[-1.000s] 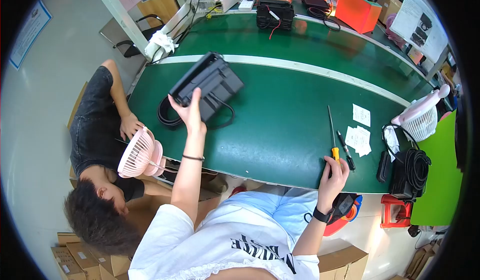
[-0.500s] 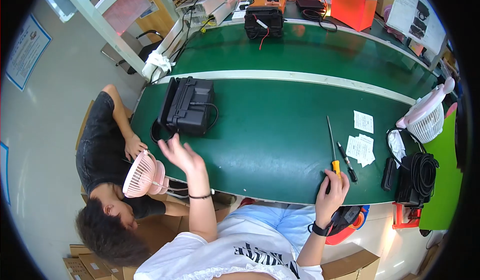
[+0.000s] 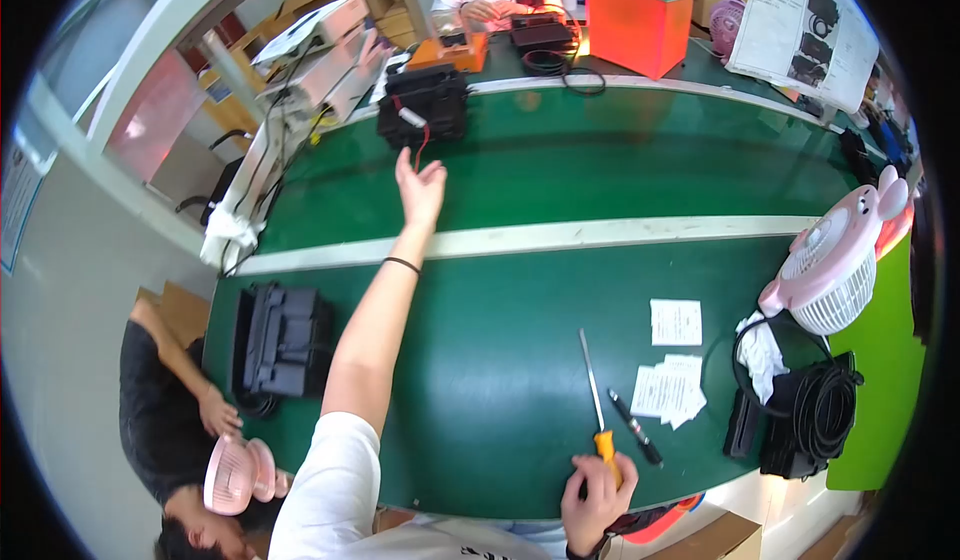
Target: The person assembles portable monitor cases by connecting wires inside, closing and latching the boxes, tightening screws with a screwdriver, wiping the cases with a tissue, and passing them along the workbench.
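Surface: the green-topped desk [image 3: 500, 370] had a white strip [image 3: 560, 235] running across it. Beyond the strip, a black plastic case with a red wire [image 3: 425, 105] sat near an orange tray [image 3: 450, 53]. Your left hand [image 3: 422, 188] was at its near edge, thumb and fingers spread, holding nothing; contact could not be told. Your right hand [image 3: 597, 495] lay with curled fingers over the yellow handle of a long-shafted screwdriver [image 3: 604, 444]; how firmly, you could not tell from this view. Just beside it lay a black pen [image 3: 635, 428], near white paper slips [image 3: 672, 390]. A second black case [image 3: 283, 340] stood at the desk's left, near a co-worker's hand [image 3: 218, 412].
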Motion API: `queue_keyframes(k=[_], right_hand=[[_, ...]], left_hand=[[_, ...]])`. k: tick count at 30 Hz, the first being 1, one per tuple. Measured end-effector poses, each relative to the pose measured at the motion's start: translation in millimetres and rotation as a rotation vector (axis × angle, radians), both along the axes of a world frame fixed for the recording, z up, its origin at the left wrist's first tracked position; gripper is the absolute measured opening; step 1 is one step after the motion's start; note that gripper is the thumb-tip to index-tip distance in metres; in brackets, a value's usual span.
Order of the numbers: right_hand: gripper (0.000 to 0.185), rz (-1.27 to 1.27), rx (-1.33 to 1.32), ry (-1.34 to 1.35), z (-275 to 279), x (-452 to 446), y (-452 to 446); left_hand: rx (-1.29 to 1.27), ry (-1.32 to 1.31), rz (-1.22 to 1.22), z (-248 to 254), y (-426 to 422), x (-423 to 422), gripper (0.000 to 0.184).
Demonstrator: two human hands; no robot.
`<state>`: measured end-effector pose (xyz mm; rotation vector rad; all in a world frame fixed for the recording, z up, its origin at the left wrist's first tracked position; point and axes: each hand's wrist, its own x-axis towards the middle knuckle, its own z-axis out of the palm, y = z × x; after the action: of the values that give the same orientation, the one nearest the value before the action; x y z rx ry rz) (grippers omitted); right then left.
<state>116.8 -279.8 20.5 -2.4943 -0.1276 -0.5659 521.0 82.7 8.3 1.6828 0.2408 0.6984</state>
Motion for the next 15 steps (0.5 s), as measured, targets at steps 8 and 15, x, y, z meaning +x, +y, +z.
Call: queue_keyframes(k=[8,15], right_hand=[[0.023,0.111,-0.011,0.108,10.2,0.4,-7.9],[0.022,0.091,0.001,0.120,12.7,1.1,-7.7]], left_hand=[[0.457,0.340,0.538,-13.8,51.7,76.3,0.079],[0.552,0.230,0.501,-9.5,75.7,83.6,0.040]])
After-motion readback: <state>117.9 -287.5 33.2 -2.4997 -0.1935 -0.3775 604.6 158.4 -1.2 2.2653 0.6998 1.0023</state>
